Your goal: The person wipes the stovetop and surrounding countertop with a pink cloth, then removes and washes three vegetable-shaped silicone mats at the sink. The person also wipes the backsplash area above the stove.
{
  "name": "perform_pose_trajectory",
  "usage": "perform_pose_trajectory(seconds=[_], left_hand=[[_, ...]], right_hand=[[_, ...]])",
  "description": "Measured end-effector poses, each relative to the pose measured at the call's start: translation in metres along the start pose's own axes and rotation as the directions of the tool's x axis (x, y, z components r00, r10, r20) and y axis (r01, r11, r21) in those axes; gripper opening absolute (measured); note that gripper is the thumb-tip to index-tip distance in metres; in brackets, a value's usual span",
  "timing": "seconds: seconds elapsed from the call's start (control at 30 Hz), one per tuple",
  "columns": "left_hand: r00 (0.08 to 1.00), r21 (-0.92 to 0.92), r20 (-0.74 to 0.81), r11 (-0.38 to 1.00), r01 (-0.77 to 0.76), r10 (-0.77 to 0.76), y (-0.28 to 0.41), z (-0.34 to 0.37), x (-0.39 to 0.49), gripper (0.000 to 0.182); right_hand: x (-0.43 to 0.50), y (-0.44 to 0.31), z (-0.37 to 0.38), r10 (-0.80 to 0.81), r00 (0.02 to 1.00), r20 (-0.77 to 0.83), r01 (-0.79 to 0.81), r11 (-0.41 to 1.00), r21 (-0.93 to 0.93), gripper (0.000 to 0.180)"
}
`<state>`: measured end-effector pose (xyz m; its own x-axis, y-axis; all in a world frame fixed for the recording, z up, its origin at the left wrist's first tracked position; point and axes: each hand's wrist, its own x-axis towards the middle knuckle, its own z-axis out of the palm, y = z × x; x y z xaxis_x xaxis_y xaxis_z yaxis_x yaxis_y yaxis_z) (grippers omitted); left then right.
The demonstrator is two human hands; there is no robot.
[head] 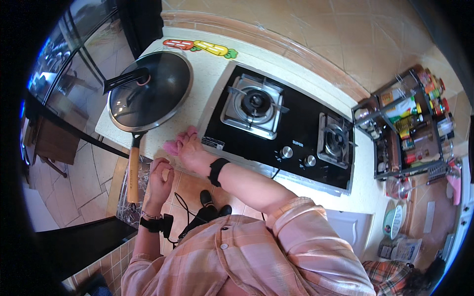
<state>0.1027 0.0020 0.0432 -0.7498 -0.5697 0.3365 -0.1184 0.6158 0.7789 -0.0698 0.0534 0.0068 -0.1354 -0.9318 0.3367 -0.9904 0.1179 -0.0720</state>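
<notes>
My right hand (190, 150) presses a pink cloth (172, 148) onto the pale speckled countertop (157, 142), just left of the gas cooktop (296, 122). Part of the cloth bulges out beyond my fingers. My left hand (161, 181) hovers off the counter's front edge, loosely curled and with nothing visible in it. Beside it juts the wooden handle (133, 174) of a wok. A domed glass lid (166, 88) with a black upright handle (126, 79) covers the wok, which rests on the counter's left end.
Two carrot-shaped decorations (211, 48) lie along the back edge. At right stands a black rack (400, 125) of bottles and jars. Past it are a green-and-white container (393, 220) and a person in plaid (389, 275). A glass door (70, 63) borders the left side.
</notes>
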Motion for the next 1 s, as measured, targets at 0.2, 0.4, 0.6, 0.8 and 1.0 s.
perform_pose_trajectory(seconds=[0.2, 0.4, 0.6, 0.8, 1.0], left_hand=[[0.998, 0.064, 0.04, 0.997, 0.047, -0.05, 0.014, 0.003, -0.021, 0.011], [0.996, 0.059, 0.089, 0.998, -0.021, 0.016, 0.01, 0.0, -0.018, 0.012], [0.985, 0.012, 0.172, 0.999, -0.034, 0.031, -0.01, -0.023, -0.016, 0.014], [0.973, -0.042, 0.228, 0.998, 0.042, -0.031, -0.061, -0.079, -0.029, 0.011], [0.845, -0.292, 0.425, 0.834, 0.468, -0.325, -0.102, -0.12, -0.022, 0.015]], right_hand=[[-0.029, -0.017, 0.006, 0.017, 0.991, 0.132, -0.001, 0.993, -0.121, 0.028], [-0.031, -0.019, -0.004, 0.037, 0.995, 0.092, -0.027, 0.995, -0.098, 0.035], [-0.021, -0.023, 0.004, 0.057, 0.997, 0.056, -0.061, 0.996, 0.062, 0.047], [-0.01, -0.038, -0.007, 0.072, 0.986, 0.147, -0.08, 0.996, 0.048, 0.053], [-0.056, -0.044, -0.02, 0.127, 0.987, 0.101, -0.141, 0.98, 0.143, 0.053]])
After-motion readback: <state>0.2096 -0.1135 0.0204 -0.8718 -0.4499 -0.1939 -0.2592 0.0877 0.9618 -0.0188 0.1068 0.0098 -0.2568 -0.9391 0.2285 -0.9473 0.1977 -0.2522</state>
